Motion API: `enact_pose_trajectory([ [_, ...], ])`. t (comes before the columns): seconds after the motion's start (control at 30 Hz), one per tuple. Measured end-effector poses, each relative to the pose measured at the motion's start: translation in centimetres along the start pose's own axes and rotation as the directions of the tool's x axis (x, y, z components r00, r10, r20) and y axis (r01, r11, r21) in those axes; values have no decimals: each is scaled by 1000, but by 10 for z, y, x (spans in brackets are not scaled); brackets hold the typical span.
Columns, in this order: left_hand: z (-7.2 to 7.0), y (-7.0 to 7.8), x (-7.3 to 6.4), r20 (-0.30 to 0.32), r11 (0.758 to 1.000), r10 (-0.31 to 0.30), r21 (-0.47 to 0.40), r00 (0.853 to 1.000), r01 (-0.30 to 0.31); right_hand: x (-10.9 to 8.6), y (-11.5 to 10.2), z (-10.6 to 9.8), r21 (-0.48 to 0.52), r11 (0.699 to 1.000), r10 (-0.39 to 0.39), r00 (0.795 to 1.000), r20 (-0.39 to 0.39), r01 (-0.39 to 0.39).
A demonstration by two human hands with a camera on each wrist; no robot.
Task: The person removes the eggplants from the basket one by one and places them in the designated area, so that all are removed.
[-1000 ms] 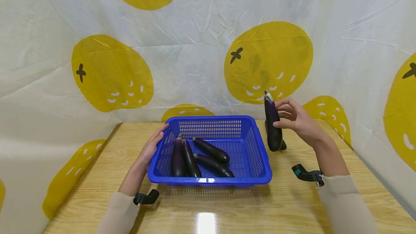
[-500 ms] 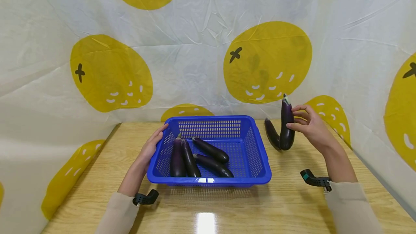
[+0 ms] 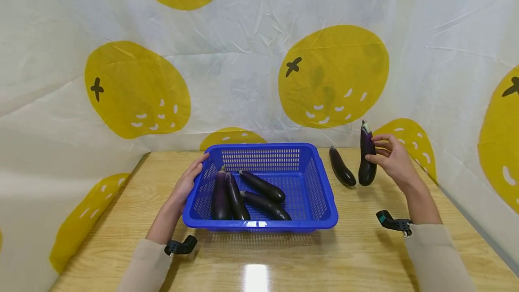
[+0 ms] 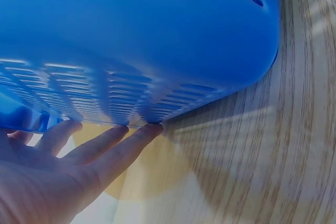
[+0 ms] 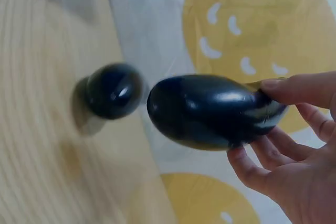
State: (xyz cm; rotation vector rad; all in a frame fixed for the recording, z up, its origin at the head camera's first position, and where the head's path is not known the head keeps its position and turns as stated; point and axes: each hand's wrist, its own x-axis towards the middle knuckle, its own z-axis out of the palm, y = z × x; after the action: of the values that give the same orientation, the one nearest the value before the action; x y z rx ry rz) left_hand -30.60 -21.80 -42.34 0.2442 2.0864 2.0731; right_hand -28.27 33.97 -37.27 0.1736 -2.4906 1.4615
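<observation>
Right hand (image 3: 392,159) pinches an upright eggplant (image 3: 366,166); between it and a blue basket (image 3: 300,225) of four eggplants (image 3: 263,187), a loose eggplant (image 3: 342,168) lies on the wooden table (image 3: 324,262). Left hand (image 3: 187,184), fingers extended, touches the basket.

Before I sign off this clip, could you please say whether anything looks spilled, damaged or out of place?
Nothing stands out: the blue basket sits upright with four eggplants inside, a lone eggplant lies on the table beside it, and the right hand holds another eggplant; no damage or spill shows.
</observation>
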Motion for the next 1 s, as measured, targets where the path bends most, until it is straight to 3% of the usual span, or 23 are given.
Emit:
enact_pose_trajectory([
  [0.37,-3,0,0,-6,1000,-7,14,1000,7,8,31,6,-86,996,-9,998,-66,3],
  [0.73,-4,-4,2,4,1000,12,17,1000,-12,8,36,9,-158,987,-14,990,-143,-9],
  [1.0,-2,-3,2,6,1000,18,21,1000,-18,7,39,11,-163,987,-18,997,-76,5],
])
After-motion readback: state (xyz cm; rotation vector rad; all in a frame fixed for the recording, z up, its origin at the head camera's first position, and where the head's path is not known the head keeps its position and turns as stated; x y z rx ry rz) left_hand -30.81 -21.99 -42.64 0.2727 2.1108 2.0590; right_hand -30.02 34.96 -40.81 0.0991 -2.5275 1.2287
